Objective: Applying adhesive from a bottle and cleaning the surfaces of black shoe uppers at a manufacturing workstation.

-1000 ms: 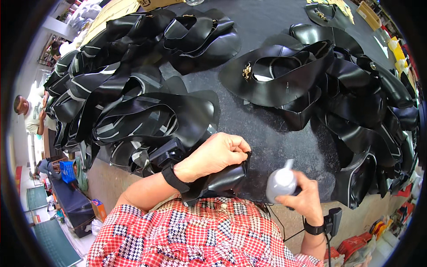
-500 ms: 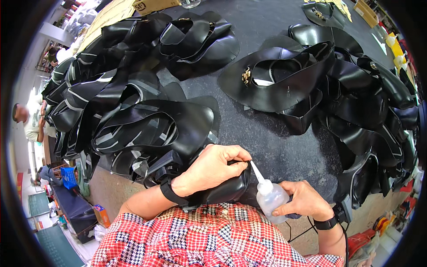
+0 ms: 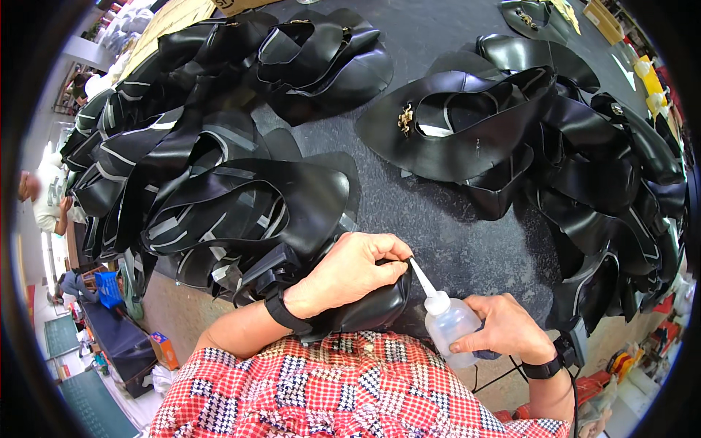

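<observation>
My left hand [image 3: 349, 271] presses down on a glossy black leather piece [image 3: 365, 312] at the near edge of the dark table [image 3: 431, 212], pinching its upper edge. My right hand [image 3: 504, 328] grips a small translucent squeeze bottle [image 3: 451, 325] tilted to the left. The bottle's thin white nozzle [image 3: 420, 276] touches the leather piece right by my left fingertips. Both wrists wear black bands.
Piles of black leather bag pieces lie on the table at left [image 3: 190, 182], at the back [image 3: 321, 58] and at right [image 3: 599, 182]; one [image 3: 453, 124] bears a gold ornament. Yellow bottles [image 3: 653, 80] stand at the far right. People [image 3: 44, 197] are at the far left.
The bottle was held upright to the right of the leather piece; now it is tilted with its nozzle on the piece by my left fingers. My left hand stayed on the piece.
</observation>
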